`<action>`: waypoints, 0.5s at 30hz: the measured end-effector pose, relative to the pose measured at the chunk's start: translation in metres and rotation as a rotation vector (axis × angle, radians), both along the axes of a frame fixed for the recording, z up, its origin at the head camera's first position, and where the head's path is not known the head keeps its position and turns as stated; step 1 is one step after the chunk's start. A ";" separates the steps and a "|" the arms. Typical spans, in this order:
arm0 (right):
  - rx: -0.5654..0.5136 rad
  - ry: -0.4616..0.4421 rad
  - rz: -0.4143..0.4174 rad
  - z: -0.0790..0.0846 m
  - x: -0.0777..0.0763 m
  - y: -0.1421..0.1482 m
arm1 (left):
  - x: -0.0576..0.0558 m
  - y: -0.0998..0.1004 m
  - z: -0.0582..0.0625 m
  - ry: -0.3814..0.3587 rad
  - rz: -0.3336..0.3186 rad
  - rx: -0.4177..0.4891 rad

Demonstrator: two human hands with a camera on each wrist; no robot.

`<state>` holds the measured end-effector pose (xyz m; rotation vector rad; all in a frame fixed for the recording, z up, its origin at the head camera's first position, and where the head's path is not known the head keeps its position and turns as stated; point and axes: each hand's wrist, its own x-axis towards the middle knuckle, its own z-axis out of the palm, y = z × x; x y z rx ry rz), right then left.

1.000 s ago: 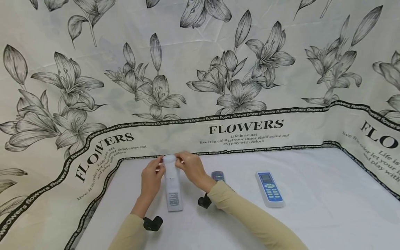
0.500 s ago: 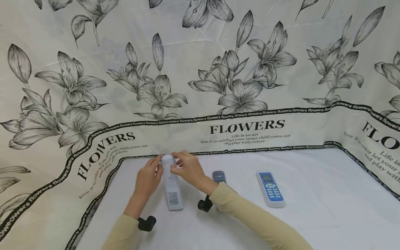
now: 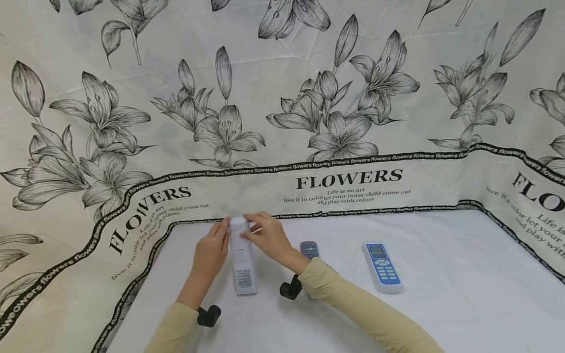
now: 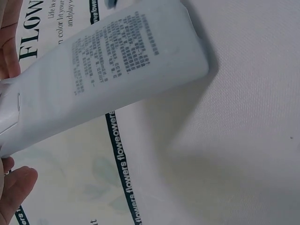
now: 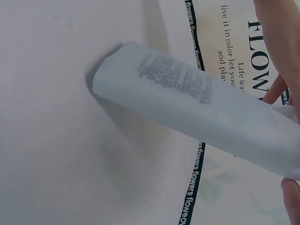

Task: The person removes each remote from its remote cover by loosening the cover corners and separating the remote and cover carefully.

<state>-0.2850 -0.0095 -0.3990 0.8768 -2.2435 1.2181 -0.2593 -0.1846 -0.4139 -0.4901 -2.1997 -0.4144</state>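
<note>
A white remote control (image 3: pixel 243 260) is tilted with its back toward me and its far end raised. Small printed text and a little latch slot mark that back. My left hand (image 3: pixel 211 252) grips the far end from the left side. From the other side my right hand (image 3: pixel 270 238) pinches the same end, its thumb on the back face. In the left wrist view the near end of the white remote control (image 4: pixel 136 61) meets the white cloth. Fingers of the right hand (image 5: pixel 281 51) show at the right edge of the right wrist view. The remote's button side is hidden.
A dark remote control (image 3: pixel 309 249) lies partly behind the right forearm. Further right is a white remote control with a blue face (image 3: pixel 382 264). Flower-printed fabric (image 3: pixel 344 191) hangs along the table's back edge. Black wrist cameras (image 3: pixel 209 316) jut out below the hands.
My right thumb has moved from the white remote's side edge onto its back face. The left hand has turned slightly, its forearm shifting left. The other remotes stay put.
</note>
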 end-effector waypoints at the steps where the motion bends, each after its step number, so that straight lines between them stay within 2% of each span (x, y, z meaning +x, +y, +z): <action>1: 0.000 -0.003 0.002 0.000 0.000 0.000 | 0.000 0.000 0.001 0.005 0.001 -0.009; 4: 0.013 -0.001 0.006 0.001 -0.001 0.001 | -0.001 -0.001 0.002 0.025 0.002 -0.033; 9: 0.049 0.066 -0.004 0.001 0.000 0.002 | -0.004 0.000 0.004 0.046 0.008 -0.036; 12: 0.122 0.167 -0.030 0.000 -0.001 0.003 | -0.005 0.001 0.004 0.043 0.019 -0.026; 15: 0.243 0.321 -0.085 0.000 -0.002 0.003 | -0.004 0.002 0.004 0.034 0.026 -0.019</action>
